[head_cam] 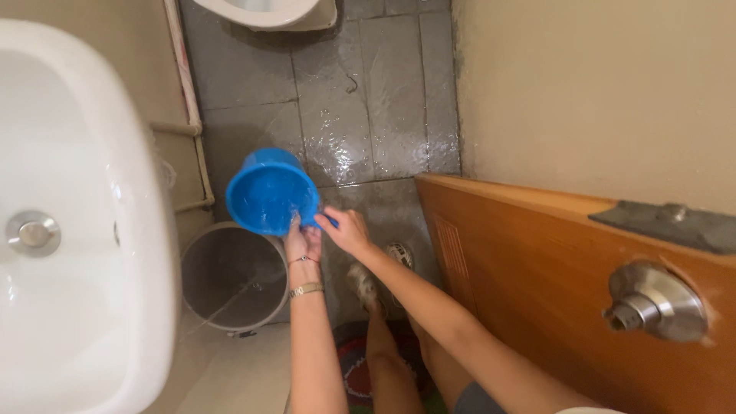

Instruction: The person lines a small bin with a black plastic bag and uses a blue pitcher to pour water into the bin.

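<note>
A blue plastic dipper (pixel 268 192) is held tilted, mouth toward me, above the wet grey tiled floor (pixel 368 100). My left hand (pixel 302 241) grips its rim at the lower right, with two bracelets on the wrist. My right hand (pixel 343 228) holds the dipper's blue handle. Just below and left of the dipper stands a grey round bucket (pixel 234 276); I cannot tell how much water it holds. My bare legs and a foot show beneath my arms.
A white washbasin (pixel 69 222) fills the left side. An orange-brown wooden door (pixel 537 261) with a metal knob (pixel 655 303) stands at the right. A white toilet bowl (pixel 268 11) is at the top. Pipes (pixel 192 115) run along the left wall. A floor drain (pixel 399 253) lies near my foot.
</note>
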